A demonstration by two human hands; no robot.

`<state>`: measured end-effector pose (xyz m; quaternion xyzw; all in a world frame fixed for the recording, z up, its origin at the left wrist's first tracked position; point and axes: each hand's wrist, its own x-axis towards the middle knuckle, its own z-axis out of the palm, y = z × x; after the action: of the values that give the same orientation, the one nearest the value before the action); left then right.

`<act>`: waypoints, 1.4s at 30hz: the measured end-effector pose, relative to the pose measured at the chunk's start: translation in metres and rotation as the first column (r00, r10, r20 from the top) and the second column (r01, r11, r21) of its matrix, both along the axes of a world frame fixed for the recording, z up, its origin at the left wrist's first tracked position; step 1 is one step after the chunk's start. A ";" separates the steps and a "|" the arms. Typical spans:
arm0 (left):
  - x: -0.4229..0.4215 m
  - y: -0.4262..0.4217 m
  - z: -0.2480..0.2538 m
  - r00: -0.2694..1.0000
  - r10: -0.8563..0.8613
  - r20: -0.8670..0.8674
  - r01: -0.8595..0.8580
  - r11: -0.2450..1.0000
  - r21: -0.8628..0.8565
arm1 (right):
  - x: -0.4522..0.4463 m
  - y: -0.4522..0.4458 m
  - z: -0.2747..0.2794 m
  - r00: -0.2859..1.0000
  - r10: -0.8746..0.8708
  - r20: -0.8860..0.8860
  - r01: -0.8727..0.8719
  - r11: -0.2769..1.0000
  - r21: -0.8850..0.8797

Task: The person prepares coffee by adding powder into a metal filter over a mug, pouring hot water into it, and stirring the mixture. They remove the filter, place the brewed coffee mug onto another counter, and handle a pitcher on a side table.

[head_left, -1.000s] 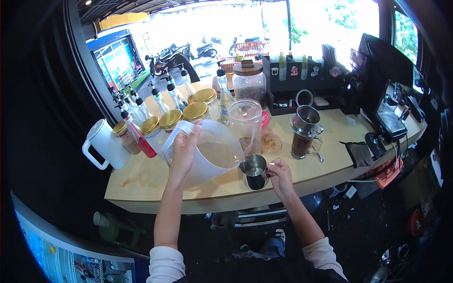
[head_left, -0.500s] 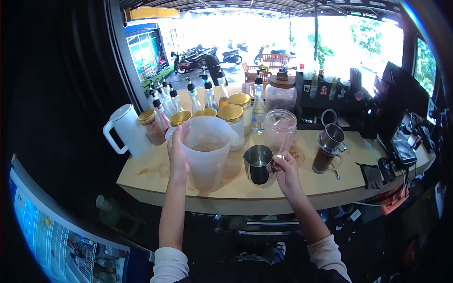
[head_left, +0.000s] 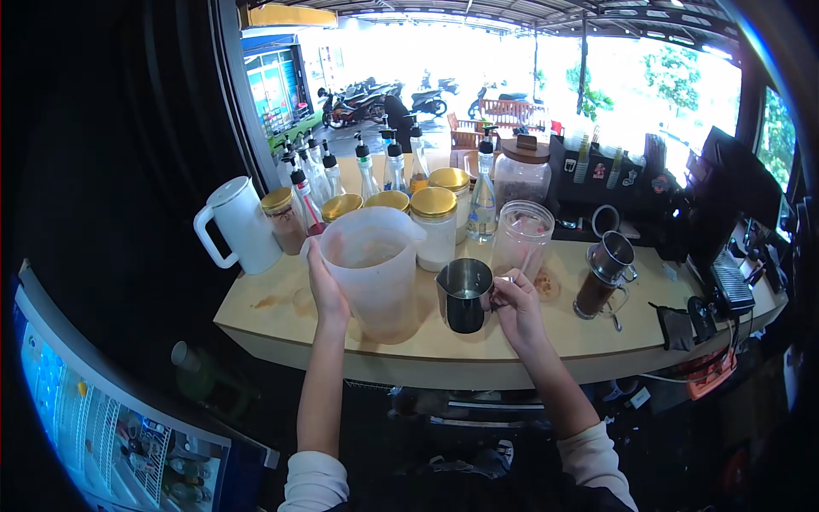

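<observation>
A large frosted plastic pitcher (head_left: 375, 286) stands at the counter's front, leaning slightly, with its spout toward the back right. My left hand (head_left: 326, 286) is closed around its handle side; the handle is mostly hidden by the fingers. Cloudy liquid seems to show inside, though its level is hard to read. To the right, my right hand (head_left: 518, 305) grips the handle of a steel milk jug (head_left: 465, 297), held upright near the front edge. The jug's inside looks shiny, and I cannot tell whether it contains liquid.
Gold-lidded jars (head_left: 433, 230) and several pump bottles (head_left: 394, 166) crowd behind the pitcher. A white lidded jug (head_left: 243, 226) stands left. An open clear jar (head_left: 522, 239) sits behind the steel jug. Farther right are a glass mug with a metal dripper (head_left: 597, 286) and a monitor (head_left: 734, 171).
The view has turned slightly left, so the counter items appear farther right. The frosted pitcher's tilt has changed slightly. Both hands keep their holds.
</observation>
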<state>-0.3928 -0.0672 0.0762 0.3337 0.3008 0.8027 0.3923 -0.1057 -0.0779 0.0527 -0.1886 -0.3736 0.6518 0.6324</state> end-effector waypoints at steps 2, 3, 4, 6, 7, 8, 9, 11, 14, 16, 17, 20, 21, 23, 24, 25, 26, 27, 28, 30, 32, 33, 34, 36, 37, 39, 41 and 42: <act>0.005 -0.005 -0.017 0.999 -0.021 0.038 0.019 0.998 0.056 | 0.007 -0.002 0.001 1.000 -0.008 0.003 0.008 1.000 -0.003; 0.016 -0.015 -0.022 0.994 0.112 -0.012 -0.111 0.991 0.077 | 0.012 -0.004 0.001 1.000 -0.020 0.000 0.020 1.000 -0.002; 0.027 -0.024 -0.026 0.968 0.242 -0.059 -0.235 0.966 0.104 | 0.018 -0.007 0.001 1.000 -0.008 0.000 0.008 1.000 0.008; 0.059 -0.048 -0.024 0.907 0.390 -0.156 -0.369 0.918 0.147 | 0.031 -0.014 0.005 1.000 -0.017 -0.003 0.017 1.000 0.018; 0.072 -0.055 -0.027 0.808 0.539 -0.238 -0.501 0.841 0.204 | 0.037 -0.019 0.009 0.999 -0.042 -0.003 0.042 0.999 0.006; 0.081 -0.059 -0.034 0.819 0.521 -0.239 -0.482 0.852 0.205 | 0.045 -0.022 0.012 0.998 -0.068 -0.002 0.068 0.998 -0.005; 0.089 -0.062 -0.041 0.732 0.585 -0.350 -0.508 0.811 0.292 | 0.055 -0.022 0.010 0.996 -0.090 -0.003 0.090 0.996 -0.005; 0.113 -0.059 -0.042 0.634 0.652 -0.416 -0.491 0.755 0.434 | 0.078 -0.024 0.006 0.993 -0.105 0.060 0.103 0.994 0.030; 0.149 -0.053 -0.047 0.651 0.610 -0.452 -0.271 0.744 0.611 | 0.110 -0.034 0.012 0.982 -0.167 0.090 0.165 0.986 0.031; 0.176 -0.049 -0.044 0.690 0.553 -0.466 -0.180 0.756 0.630 | 0.137 -0.036 0.012 0.977 -0.195 0.090 0.191 0.980 0.049; 0.189 -0.045 -0.043 0.701 0.469 -0.538 -0.070 0.795 0.602 | 0.150 -0.040 0.016 0.973 -0.211 0.094 0.207 0.977 0.050; 0.235 -0.032 -0.034 0.700 0.350 -0.622 0.052 0.844 0.533 | 0.182 -0.052 0.036 0.946 -0.287 0.152 0.287 0.958 0.025; 0.249 -0.026 -0.032 0.679 0.287 -0.676 0.111 0.869 0.481 | 0.192 -0.056 0.044 0.936 -0.300 0.185 0.295 0.954 0.052; 0.271 -0.014 -0.029 0.629 0.214 -0.748 0.190 0.890 0.414 | 0.219 -0.056 0.052 0.922 -0.312 0.230 0.301 0.950 0.085; 0.282 -0.006 -0.025 0.629 0.210 -0.748 0.194 0.890 0.412 | 0.232 -0.055 0.056 0.921 -0.315 0.230 0.304 0.949 0.083; 0.293 0.001 -0.021 0.603 0.179 -0.777 0.217 0.901 0.377 | 0.244 -0.053 0.061 0.925 -0.317 0.210 0.311 0.949 0.061; 0.303 0.006 -0.019 0.575 0.149 -0.804 0.238 0.910 0.339 | 0.255 -0.051 0.066 0.929 -0.317 0.190 0.315 0.948 0.039; 0.312 0.015 -0.022 0.555 0.092 -0.827 0.248 0.930 0.270 | 0.267 -0.048 0.070 0.923 -0.335 0.189 0.329 0.942 0.060; 0.320 0.022 -0.022 0.553 0.095 -0.827 0.245 0.931 0.271 | 0.277 -0.045 0.077 0.925 -0.331 0.188 0.325 0.944 0.060; 0.334 0.034 -0.017 0.505 0.051 -0.861 0.235 0.952 0.194 | 0.294 -0.040 0.090 0.912 -0.339 0.232 0.332 0.941 0.072; 0.347 0.043 -0.012 0.502 0.031 -0.864 0.222 0.961 0.163 | 0.311 -0.029 0.097 0.911 -0.331 0.247 0.318 0.944 0.091; 0.353 0.047 -0.011 0.513 -0.005 -0.858 0.245 0.959 0.141 | 0.318 -0.024 0.100 0.905 -0.330 0.269 0.314 0.944 0.102; 0.357 0.051 -0.012 0.524 -0.041 -0.851 0.267 0.956 0.118 | 0.324 -0.018 0.103 0.898 -0.329 0.291 0.310 0.944 0.111; 0.362 0.056 -0.018 0.516 -0.096 -0.851 0.278 0.959 0.060 | 0.331 -0.005 0.105 0.899 -0.325 0.294 0.309 0.946 0.103; 0.365 0.059 -0.019 0.512 -0.154 -0.845 0.302 0.953 0.009 | 0.337 0.004 0.103 0.902 -0.305 0.305 0.278 0.952 0.128; 0.369 0.058 -0.016 0.499 -0.157 -0.852 0.278 0.960 -0.014 | 0.343 0.019 0.103 0.907 -0.271 0.321 0.232 0.960 0.155; 0.371 0.055 -0.013 0.487 -0.163 -0.858 0.255 0.966 -0.039 | 0.345 0.030 0.103 0.909 -0.240 0.341 0.196 0.968 0.159; 0.372 0.054 -0.012 0.488 -0.184 -0.853 0.248 0.967 -0.067 | 0.346 0.035 0.105 0.912 -0.227 0.342 0.182 0.970 0.160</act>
<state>-0.0209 -0.0133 0.0639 0.7315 0.3837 0.4890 0.2804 0.2401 -0.0432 0.1572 -0.3024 -0.5005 0.5121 0.6291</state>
